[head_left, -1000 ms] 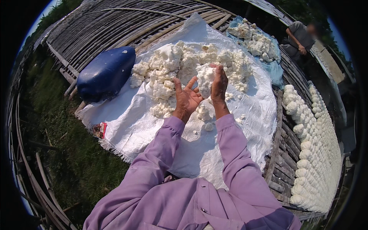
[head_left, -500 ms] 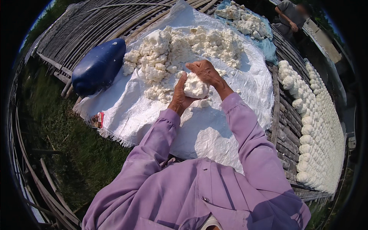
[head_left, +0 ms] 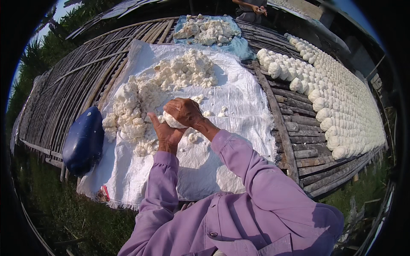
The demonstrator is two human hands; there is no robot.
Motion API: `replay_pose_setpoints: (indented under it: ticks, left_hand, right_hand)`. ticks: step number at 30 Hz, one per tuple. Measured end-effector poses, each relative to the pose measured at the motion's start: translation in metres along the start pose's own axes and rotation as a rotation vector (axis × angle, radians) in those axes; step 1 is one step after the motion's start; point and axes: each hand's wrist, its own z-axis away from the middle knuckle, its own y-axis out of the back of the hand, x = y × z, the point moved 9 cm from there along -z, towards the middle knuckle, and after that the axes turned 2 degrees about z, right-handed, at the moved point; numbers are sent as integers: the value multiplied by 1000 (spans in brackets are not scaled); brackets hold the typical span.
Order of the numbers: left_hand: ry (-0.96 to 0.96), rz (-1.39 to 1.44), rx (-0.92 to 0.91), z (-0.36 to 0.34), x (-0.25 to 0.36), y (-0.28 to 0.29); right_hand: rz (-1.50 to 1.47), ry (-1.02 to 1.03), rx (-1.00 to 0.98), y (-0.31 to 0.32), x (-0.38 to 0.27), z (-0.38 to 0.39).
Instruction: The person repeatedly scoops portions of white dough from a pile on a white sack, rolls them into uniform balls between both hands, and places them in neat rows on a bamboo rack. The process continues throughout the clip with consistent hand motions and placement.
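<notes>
A white, dough-like lump (head_left: 172, 121) sits between my two hands above a white woven sheet (head_left: 250, 123). From below, my left hand (head_left: 168, 134) cups it, thumb raised along its left side. My right hand (head_left: 184, 112) is closed and bears on the lump from above, hiding much of it. Just left of and beyond my hands, a large crumbly heap (head_left: 132, 102) of the same white stuff lies on the sheet. Small loose crumbs (head_left: 193, 138) are scattered close to my hands.
A dark blue rounded container (head_left: 84, 143) lies at the left. Beyond the sheet, a light-blue cloth (head_left: 243, 48) bears more white clumps (head_left: 208, 30). Rows of white balls (head_left: 341, 109) cover the pole rack (head_left: 294, 128) at right. Another person's hands (head_left: 258, 9) show at the top.
My view has turned toward the right, showing more of the ball rows. My right hand has come over the lump and now covers most of it; my left hand still cups it.
</notes>
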Motion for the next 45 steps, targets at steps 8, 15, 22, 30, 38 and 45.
replay_pose_setpoints:
  ticks: [8,15,22,30,38,45]
  left_hand:
    - [-103,-132,-129,-9,-25,-6]
    - [-53,-303,-235,0,-60,-50]
    - [-7,-17,-177,-22,-100,-45]
    - [-8,-355,-286,-18,-150,-69]
    - [-55,-131,-198,-37,-175,-59]
    - [-32,-393,-293,-40,-205,-93]
  right_hand:
    - [24,121,-4,36,-6,26]
    - [138,115,27,69,11,28]
    - [182,362,301,132,-3,70]
    - [281,120,110,154,36,72]
    - [91,78,60,171,62,91]
    - [204,84,212,215,78,83]
